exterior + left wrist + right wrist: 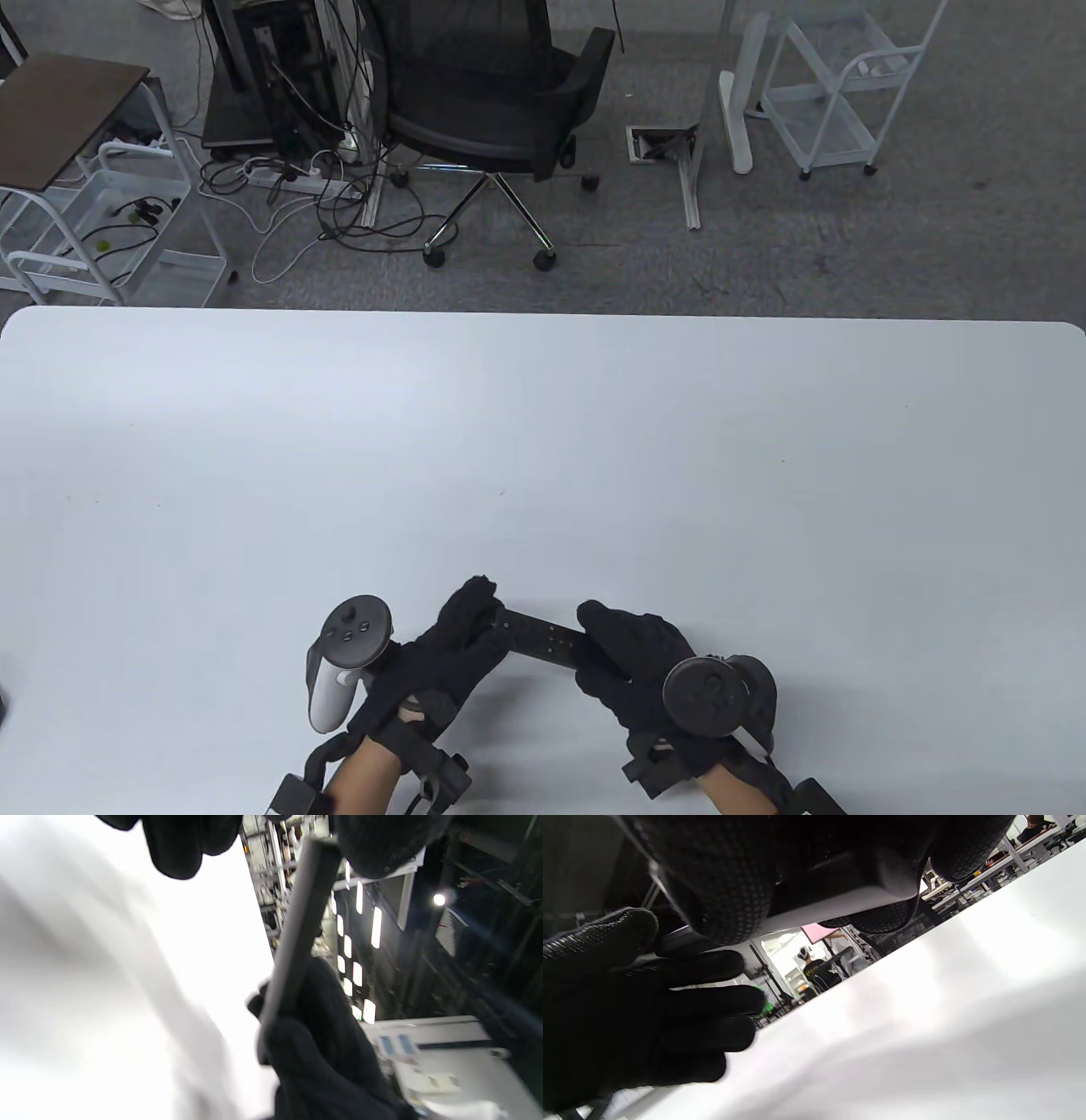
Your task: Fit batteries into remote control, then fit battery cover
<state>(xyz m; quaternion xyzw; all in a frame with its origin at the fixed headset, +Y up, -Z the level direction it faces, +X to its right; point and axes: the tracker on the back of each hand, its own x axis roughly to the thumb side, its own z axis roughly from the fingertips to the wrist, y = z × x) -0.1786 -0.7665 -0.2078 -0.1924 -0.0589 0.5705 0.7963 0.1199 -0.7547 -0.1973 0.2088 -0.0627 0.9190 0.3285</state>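
Black remote control (540,638) held above white tabletop (543,441), left hand (441,658) gripping its 9 o'clock end, right hand (632,666) gripping its 3 o'clock end

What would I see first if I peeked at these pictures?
First, the two black-gloved hands, the left hand and the right hand, holding a slim black remote control between them, button side up, at the near edge of the big white table. Behind the table stands a black mesh office chair on grey carpet.
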